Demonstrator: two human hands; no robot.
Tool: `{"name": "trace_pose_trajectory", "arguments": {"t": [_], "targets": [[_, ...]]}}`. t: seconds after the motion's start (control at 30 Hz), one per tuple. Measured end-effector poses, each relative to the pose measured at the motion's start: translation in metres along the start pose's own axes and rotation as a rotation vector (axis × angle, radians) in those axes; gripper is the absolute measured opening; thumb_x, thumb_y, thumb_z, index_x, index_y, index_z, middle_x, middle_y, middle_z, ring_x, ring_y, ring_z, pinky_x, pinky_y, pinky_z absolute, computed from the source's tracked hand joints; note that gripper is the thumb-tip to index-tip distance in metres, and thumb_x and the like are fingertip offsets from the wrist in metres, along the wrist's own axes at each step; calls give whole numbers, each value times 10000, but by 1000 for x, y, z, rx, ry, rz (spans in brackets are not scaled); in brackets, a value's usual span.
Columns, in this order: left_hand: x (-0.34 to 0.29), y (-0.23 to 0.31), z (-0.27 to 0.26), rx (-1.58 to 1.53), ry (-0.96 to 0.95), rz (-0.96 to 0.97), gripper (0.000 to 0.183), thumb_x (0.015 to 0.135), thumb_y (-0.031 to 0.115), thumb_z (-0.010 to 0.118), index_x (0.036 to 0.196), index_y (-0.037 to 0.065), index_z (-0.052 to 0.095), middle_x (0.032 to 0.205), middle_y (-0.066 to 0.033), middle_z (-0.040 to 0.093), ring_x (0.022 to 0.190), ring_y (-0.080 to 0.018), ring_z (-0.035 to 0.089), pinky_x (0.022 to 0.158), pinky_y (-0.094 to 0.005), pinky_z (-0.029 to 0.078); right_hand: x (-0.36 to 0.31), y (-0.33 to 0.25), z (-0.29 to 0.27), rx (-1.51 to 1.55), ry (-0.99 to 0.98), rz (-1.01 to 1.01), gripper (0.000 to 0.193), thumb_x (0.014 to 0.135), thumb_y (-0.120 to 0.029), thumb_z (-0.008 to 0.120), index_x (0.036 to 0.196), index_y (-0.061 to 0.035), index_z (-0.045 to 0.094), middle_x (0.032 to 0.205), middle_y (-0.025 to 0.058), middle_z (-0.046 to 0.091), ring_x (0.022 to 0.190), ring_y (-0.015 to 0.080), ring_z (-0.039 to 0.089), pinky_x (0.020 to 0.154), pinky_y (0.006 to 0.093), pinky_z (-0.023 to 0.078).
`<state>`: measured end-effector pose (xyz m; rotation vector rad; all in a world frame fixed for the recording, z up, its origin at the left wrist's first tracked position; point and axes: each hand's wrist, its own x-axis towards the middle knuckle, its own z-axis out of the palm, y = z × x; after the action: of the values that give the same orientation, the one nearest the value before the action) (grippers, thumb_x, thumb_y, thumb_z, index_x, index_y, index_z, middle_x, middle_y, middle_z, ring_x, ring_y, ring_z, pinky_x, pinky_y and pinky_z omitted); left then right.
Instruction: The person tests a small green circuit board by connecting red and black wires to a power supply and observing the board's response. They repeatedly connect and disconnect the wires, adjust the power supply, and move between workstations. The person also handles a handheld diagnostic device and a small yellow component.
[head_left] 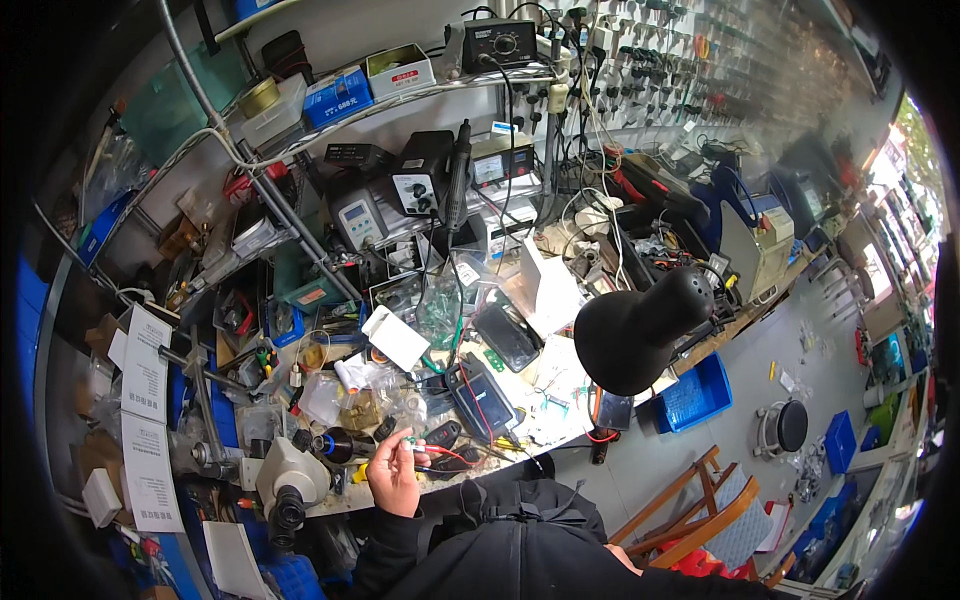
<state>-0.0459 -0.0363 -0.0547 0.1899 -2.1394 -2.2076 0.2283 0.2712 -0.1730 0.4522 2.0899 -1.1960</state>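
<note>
My left hand (394,478) is raised at the front edge of the workbench, its fingers pinching a small green-and-white piece, perhaps a little circuit board, too small to name surely. A red wire (452,453) runs from beside the fingertips toward the right. Just right of the hand lie black key fobs (443,434). Behind them rests a dark handheld device (481,400) with a red lead across it. Of my right hand (624,560) only a strip of skin shows at the lower right, past the black sleeve; its fingers are hidden.
A microscope (290,478) and a dark bottle (344,443) stand left of the hand. The black lamp head (645,330) hangs over the bench's right part. Soldering stations (415,175) fill the shelf behind. A blue bin (695,393) and wooden chair (690,510) are at right.
</note>
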Motion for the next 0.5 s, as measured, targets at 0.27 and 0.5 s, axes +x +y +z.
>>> {"name": "trace_pose_trajectory", "arguments": {"t": [0.27,0.5], "targets": [[1,3,3,-28,7,-47,225,963,107,493,1105,-43,583,910,-124,658,656,-117,604,628,-261,528,-5,0,1,47,-39,26,401,941,-283,405,1006,61,600,929,194,647,863,266,625,768,355,473],[-3,18,4,39,-21,-59,232,963,126,495,1104,-35,586,913,-123,661,658,-116,609,620,-250,519,-21,-86,-90,30,-362,535,596,932,-512,422,899,24,680,820,177,684,729,276,662,659,391,512]]}}
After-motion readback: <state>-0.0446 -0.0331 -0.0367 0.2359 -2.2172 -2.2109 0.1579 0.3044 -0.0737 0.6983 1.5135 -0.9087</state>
